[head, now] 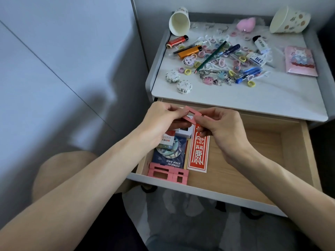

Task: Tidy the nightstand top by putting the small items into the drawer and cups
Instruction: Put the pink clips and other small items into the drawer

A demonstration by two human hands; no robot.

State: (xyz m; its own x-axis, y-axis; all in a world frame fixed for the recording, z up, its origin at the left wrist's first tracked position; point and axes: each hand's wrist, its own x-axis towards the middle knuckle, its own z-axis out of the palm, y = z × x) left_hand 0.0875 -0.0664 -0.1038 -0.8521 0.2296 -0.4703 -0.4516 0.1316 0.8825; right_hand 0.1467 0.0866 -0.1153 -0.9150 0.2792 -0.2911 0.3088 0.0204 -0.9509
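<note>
Grey walls framed a nightstand [235, 98] whose open drawer [253, 160] lay below both hands. Left hand [159, 122] and right hand [223, 127] met over the drawer's left half, each pinching one end of a pink frame [190, 115], fingertips closed on its thin bars. The frame was held clear of the contents, tilted, with a red card [198, 151] just below the grip and a blue booklet [169, 156] below and left of it. Judged by its slender bars, the frame was probably light and fairly stiff, liable to snap if twisted; the corners, where the bars join, seemed the safest hold. Two or three similar pink frames [167, 173] lay stacked at the drawer's near left corner, well below the grip; the exact number could not be told. Beyond the grip, on the top, were two cups [179, 20] tipped on their sides, one at each rear corner, three lighters (red, orange [189, 51], white), one pencil [210, 57], one screwdriver [230, 49], two round tins [184, 86], one pink packet [300, 60] and many hair ties [187, 71], too numerous and overlapped to count. Most of the sorting appeared undone.
</note>
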